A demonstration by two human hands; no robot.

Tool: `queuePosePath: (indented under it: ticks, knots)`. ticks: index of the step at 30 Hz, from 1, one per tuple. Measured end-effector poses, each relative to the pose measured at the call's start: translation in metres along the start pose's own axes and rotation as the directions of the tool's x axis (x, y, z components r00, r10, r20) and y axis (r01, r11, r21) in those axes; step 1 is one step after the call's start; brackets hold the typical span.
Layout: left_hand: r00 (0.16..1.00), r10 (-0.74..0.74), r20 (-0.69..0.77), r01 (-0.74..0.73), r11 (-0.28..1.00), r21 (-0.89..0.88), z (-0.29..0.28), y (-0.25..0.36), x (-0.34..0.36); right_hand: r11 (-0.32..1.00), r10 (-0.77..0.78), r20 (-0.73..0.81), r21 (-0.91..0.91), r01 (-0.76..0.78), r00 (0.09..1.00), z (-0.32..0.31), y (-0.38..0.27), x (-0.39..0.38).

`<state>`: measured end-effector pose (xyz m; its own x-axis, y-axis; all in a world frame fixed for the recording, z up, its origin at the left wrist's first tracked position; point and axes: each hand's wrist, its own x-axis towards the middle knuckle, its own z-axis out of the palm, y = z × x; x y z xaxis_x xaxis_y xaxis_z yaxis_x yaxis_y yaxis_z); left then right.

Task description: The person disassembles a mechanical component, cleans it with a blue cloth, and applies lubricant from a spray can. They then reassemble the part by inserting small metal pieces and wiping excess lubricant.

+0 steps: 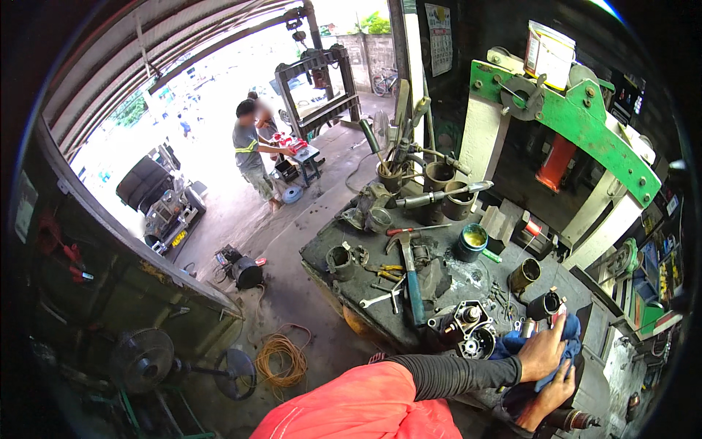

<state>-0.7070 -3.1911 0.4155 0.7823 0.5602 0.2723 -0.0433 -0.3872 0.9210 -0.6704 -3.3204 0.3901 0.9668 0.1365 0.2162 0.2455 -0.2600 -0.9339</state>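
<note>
At the lower right, both hands are on a blue cloth [572, 333] at the bench. My left hand [542, 355], below a black sleeve, grips its upper part with the fingers bent over it. My right hand [550, 399] presses against its lower edge, its fingers curled onto the fabric. Whether a part lies inside the folds is hidden. Beside the cloth sits an opened metal housing [472, 318] with round openings and a shaft. A dark cylinder [543, 306] stands just beyond my left hand.
A hammer [412, 282], wrenches [384, 296], and an open jar [471, 241] crowd the workbench [322, 252]. Tool cans [439, 175] stand at its far side. A green press frame [563, 117] rises behind. Coiled orange cable [281, 361] lies on the floor. Two people work outside.
</note>
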Motion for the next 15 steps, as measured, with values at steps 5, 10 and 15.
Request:
queuePosePath:
  ticks: [5,10,15]
  knots:
    - [0.988,0.024,0.152,-0.02,0.999,-0.026,0.0,0.005,-0.014,0.978,-0.137,-0.079,-0.169,0.122,0.987,0.0,-0.014,0.008]
    - [0.985,-0.091,-0.144,0.064,0.982,-0.18,0.017,-0.018,0.014,0.991,0.033,-0.131,0.136,-0.015,0.991,0.007,-0.007,-0.033]
    - [0.994,0.038,-0.1,-0.07,0.938,-0.339,0.034,-0.026,0.001,0.777,0.082,0.073,0.62,-0.11,0.994,-0.001,0.025,-0.022]
